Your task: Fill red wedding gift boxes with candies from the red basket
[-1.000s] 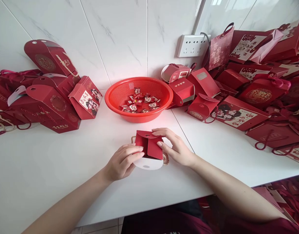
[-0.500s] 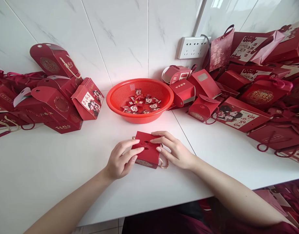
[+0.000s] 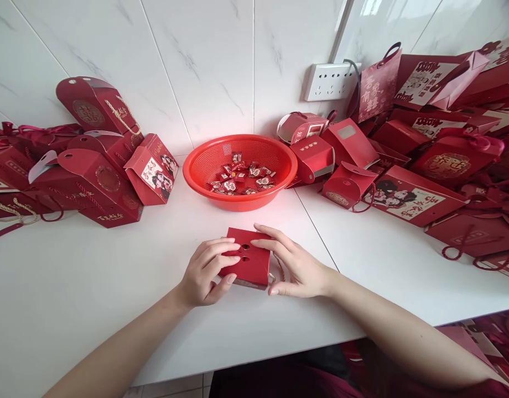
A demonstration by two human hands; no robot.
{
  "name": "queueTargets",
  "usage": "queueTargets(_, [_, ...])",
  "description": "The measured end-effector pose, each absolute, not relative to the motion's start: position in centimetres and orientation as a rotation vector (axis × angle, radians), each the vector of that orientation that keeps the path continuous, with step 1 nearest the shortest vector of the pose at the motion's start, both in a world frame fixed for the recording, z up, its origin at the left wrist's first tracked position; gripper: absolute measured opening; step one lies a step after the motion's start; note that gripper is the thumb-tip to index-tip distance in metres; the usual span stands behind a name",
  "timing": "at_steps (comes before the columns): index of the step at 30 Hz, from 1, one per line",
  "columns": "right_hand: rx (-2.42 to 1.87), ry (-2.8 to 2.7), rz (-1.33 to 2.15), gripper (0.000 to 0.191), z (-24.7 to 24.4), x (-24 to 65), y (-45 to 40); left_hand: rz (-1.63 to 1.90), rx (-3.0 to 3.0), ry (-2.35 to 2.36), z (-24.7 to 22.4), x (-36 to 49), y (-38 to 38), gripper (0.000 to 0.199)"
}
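Red card makes the small box (image 3: 248,271) on the white table (image 3: 113,309) before the basin (image 3: 240,202), its top flaps (image 3: 258,264) folded down but its rope handle (image 3: 282,266) slack alongside, left hand (image 3: 203,276) and right hand (image 3: 303,271) resting there loosely, fingers spread, gripping nothing.

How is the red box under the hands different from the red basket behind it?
The box has straight edges; the basket is rounded. The box is smaller than the basket. The box is covered on top, while the basket is open, with wrapped pieces inside. Both are red and sit on the white table.
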State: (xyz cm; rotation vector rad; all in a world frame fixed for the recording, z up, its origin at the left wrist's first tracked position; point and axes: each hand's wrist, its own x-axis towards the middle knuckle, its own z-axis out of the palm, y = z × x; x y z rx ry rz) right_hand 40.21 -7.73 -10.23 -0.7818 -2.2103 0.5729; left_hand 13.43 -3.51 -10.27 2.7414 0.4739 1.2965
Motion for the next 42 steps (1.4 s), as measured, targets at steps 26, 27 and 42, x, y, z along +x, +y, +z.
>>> queueTargets(26, [-0.694,-2.253,0.391,0.045,-9.3,40.1,-7.7,1.032,2.557,0.487,-10.9,14.0,-3.6,0.051])
queueTargets(27, [-0.694,-2.261,0.404,0.045,-9.1,40.1,-7.7,1.022,2.521,0.487,-11.0,13.9,-3.5,0.054])
queueTargets(42, [-0.786,-2.35,0.202,0.043,-9.1,40.5,-8.2,1.046,2.623,0.545,-10.3,12.3,-2.3,0.067])
